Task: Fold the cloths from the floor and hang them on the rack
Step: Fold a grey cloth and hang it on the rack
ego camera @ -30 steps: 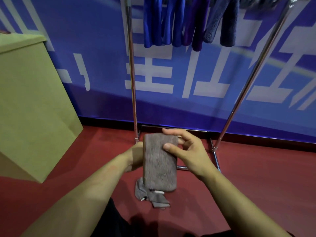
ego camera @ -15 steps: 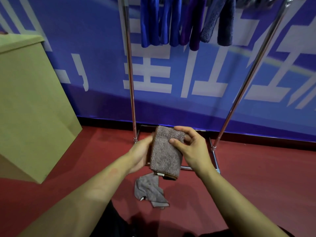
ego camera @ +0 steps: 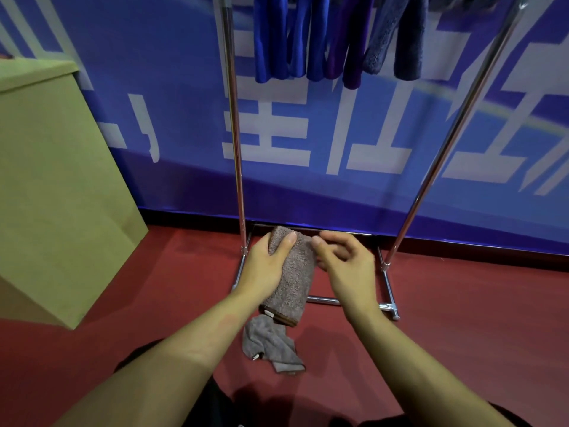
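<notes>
A folded brown-grey cloth (ego camera: 292,278) hangs in front of me above the red floor. My left hand (ego camera: 264,266) grips its upper left edge, thumb across the front. My right hand (ego camera: 345,260) is at the cloth's upper right edge with curled fingers; whether it still pinches the cloth is unclear. A second grey cloth (ego camera: 271,345) lies crumpled on the floor just below. The chrome rack (ego camera: 235,134) stands behind, with several blue, purple and dark cloths (ego camera: 323,38) draped over its top.
A tall olive-green box (ego camera: 55,180) stands at the left. A blue banner wall (ego camera: 338,143) runs behind the rack. The rack's base bars (ego camera: 388,285) lie on the red floor (ego camera: 477,318) close to my hands.
The cloth has been folded narrower and lifted slightly toward the rack. My left hand came round to its front; my right hand slid off its face to the right edge.
</notes>
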